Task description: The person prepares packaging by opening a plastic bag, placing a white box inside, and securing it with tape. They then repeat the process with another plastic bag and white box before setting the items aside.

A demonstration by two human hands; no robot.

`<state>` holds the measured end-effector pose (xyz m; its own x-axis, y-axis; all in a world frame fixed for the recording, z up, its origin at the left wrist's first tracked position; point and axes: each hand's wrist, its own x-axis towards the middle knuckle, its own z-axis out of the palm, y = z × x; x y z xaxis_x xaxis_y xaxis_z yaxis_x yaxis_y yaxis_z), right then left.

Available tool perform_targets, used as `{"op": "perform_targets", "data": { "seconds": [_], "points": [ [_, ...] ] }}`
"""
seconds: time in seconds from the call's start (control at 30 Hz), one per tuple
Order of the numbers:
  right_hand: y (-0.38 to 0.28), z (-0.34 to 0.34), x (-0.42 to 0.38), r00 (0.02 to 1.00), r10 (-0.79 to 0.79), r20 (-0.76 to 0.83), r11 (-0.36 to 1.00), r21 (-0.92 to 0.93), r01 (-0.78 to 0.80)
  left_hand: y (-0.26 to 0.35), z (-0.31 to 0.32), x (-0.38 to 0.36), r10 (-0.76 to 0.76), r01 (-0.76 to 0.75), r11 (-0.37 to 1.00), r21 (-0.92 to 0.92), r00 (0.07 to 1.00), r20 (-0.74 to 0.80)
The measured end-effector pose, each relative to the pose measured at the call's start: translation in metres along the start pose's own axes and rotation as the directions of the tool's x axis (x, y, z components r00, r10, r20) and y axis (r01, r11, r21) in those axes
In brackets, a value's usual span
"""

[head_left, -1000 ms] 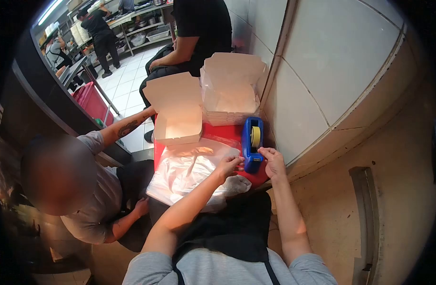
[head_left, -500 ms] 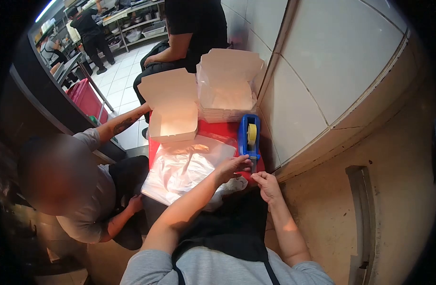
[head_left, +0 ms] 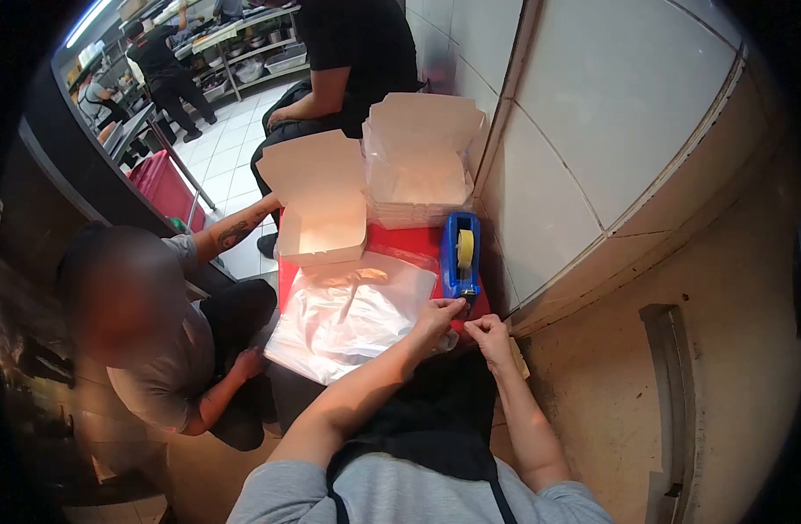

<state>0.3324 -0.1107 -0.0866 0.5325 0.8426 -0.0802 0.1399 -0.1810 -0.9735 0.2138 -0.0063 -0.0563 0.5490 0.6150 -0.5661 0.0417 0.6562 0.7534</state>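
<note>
A blue tape dispenser [head_left: 473, 278] with a yellow-cored roll of tape [head_left: 465, 249] stands at the right side of a red surface [head_left: 397, 237]. Just before its cutting end, my left hand [head_left: 437, 320] has thumb and fingertips pinched together; what lies in them is too small to make out. Close by on the right, my right hand [head_left: 495, 339] pinches a strip of clear tape that barely shows. Left of my hands lies a stack of thin plastic bags [head_left: 343, 319]. Behind the bags is an open cardboard box [head_left: 323, 229] with its lid raised.
More open cardboard boxes [head_left: 418, 179] are stacked at the back, partly wrapped in plastic. A co-worker [head_left: 160, 367] crouches at left, one arm reaching behind the nearer box. Another person in black [head_left: 365, 70] sits beyond. A tiled wall [head_left: 575, 131] borders the right side.
My left hand has drawn its fingers into a pinch by the dispenser's cutting end. The tape strip seen earlier between the dispenser and my right hand no longer shows clearly.
</note>
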Motion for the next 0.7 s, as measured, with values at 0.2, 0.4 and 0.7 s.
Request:
{"op": "perform_targets", "data": {
  "seconds": [0.2, 0.4, 0.7],
  "points": [
    [0.004, 0.0, 0.011, 0.991, -0.125, -0.049, 0.973, -0.202, 0.113, -0.024, 0.015, 0.019, 0.24, -0.243, 0.97, 0.0, 0.958, -0.156],
    [-0.003, -0.003, 0.0, 0.996, 0.08, 0.029, 0.995, 0.057, -0.081, -0.028, 0.003, 0.015, 0.273, -0.272, 0.962, -0.035, 0.962, 0.013],
    [-0.014, -0.009, -0.01, 0.932, 0.252, 0.262, 0.835, 0.428, -0.346, 0.004, 0.002, -0.002, 0.115, -0.126, 0.992, 0.032, 0.968, 0.223]
  ]
}}
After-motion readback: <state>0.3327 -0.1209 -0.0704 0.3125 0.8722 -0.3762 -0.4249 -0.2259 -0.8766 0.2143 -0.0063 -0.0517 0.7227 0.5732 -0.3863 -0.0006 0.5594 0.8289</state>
